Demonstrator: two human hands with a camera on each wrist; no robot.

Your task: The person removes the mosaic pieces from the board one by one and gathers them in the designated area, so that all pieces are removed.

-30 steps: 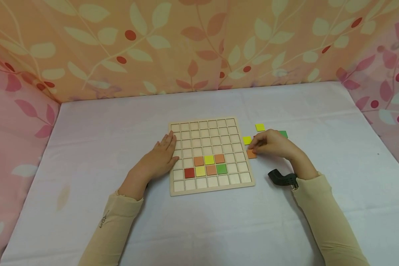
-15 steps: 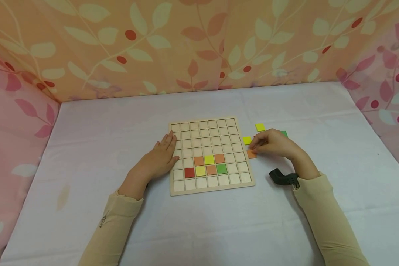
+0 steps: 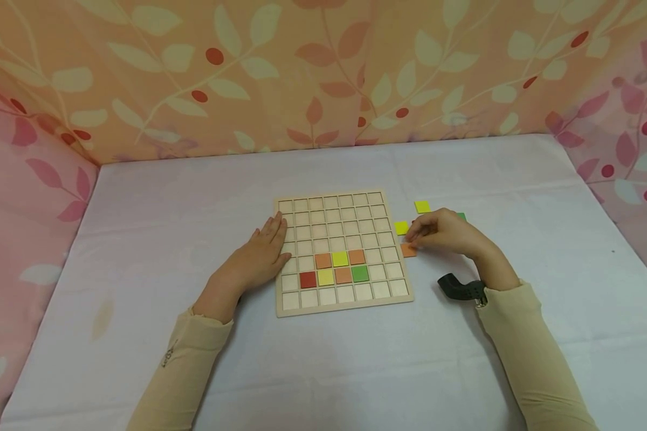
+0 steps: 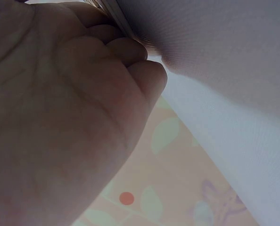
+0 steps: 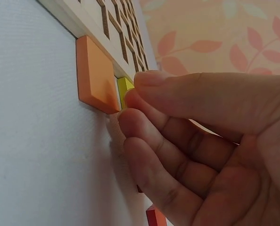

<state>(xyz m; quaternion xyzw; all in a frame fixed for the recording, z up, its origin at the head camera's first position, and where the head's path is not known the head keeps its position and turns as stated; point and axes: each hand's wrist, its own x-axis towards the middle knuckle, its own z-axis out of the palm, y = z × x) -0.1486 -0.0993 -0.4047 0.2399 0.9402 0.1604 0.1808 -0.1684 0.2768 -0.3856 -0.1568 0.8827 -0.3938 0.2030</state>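
Left of the pale wooden grid board (image 3: 345,294), my left hand (image 3: 257,257) rests along the board's edge, fingers extended, not clamped on it. The board itself I judge stiff and fairly light, best taken by its rim. Within it, seven flat square tiles (image 3: 340,258) in red, yellow, orange and green occupy two neighbouring rows towards its near side.

Just beside the board's right edge lies a loose orange square tile (image 3: 408,251), flat. I assess it as light, rigid, smooth enough to slip and unlikely to break; hold is best taken on opposite side edges. My right hand (image 3: 450,234), right of the board, has curled fingers with tips gathered at that tile's corner; whether they pinch it I cannot tell. Beyond the tile, also right of the board, lie two yellow square tiles (image 3: 401,228) and a partly hidden green tile (image 3: 460,215).

Surface: the table (image 3: 334,371) under the board bears a white cloth, lightly creased. Room: pink leaf-patterned fabric (image 3: 32,209) stands left of the board, orange leaf-patterned fabric (image 3: 323,66) behind it, matching pink (image 3: 614,131) to its right.
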